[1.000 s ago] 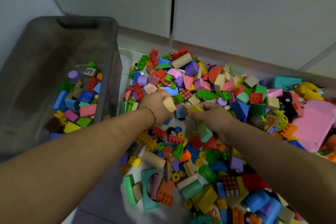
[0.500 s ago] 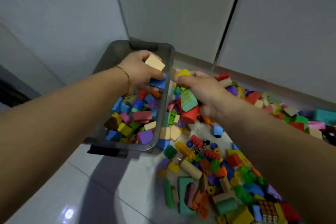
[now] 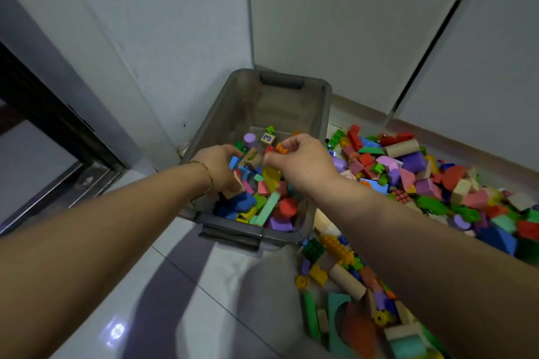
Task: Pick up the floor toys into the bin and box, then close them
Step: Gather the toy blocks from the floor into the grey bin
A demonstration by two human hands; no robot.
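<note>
A grey translucent bin (image 3: 326,108) stands on the floor against the wall, partly filled with coloured blocks. Both my hands are over its opening. My left hand (image 3: 220,167), with a thin bracelet on the wrist, curls its fingers round a tan block (image 3: 251,157), and a blue block shows beside it. My right hand (image 3: 304,162) pinches a small orange brick (image 3: 281,148) at its fingertips. Just under that hand a yellow piece (image 3: 271,178) is blurred. A long mint-green block (image 3: 267,208) and a red cylinder (image 3: 288,207) lie on the blocks in the bin.
A big heap of blocks and bricks (image 3: 414,178) covers the floor right of the bin and runs toward me along my right arm. White cabinet doors stand behind the bin. At far left a dark metal door track (image 3: 73,154) runs across the glossy tiles.
Both hands have moved from the bin's right rim to over its inside. The yellow, green and red pieces have left my right hand. The view has shifted left.
</note>
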